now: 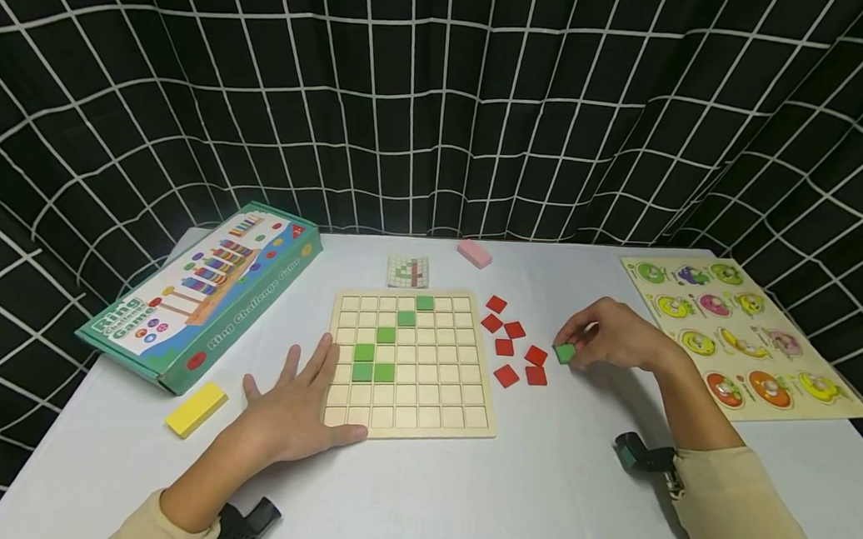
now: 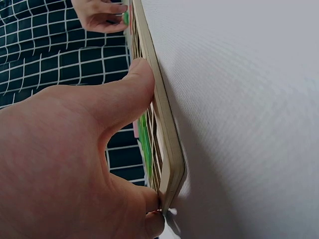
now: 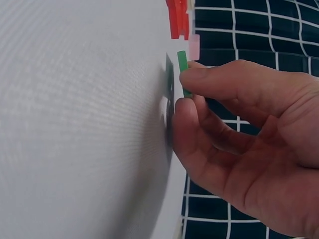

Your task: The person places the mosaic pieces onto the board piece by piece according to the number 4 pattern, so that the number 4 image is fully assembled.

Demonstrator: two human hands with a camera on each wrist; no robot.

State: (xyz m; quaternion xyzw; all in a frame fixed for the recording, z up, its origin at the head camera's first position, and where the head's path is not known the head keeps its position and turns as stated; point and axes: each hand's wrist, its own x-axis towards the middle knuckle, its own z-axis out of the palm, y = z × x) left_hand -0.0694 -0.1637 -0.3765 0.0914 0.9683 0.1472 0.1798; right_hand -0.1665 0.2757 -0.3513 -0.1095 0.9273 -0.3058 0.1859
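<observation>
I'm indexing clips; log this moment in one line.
left hand: touches board | right hand: pinches green tile | red tiles: beside board

At the head view's lower left, the left hand point(image 1: 289, 414) covers some of the board point(image 1: 428, 396); rightward, the right hand point(image 1: 615, 337) partly hides a green tile point(image 1: 564, 353). At upper centre, a card point(image 1: 408, 272) is too small to make out fully. The sleeves point(image 1: 749, 509) are cut off below.

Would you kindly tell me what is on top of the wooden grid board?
Six green tiles lie in cells of the grid board, and the left hand rests at its near left corner. Whatever lies directly beneath that hand is covered and cannot be seen.
</observation>
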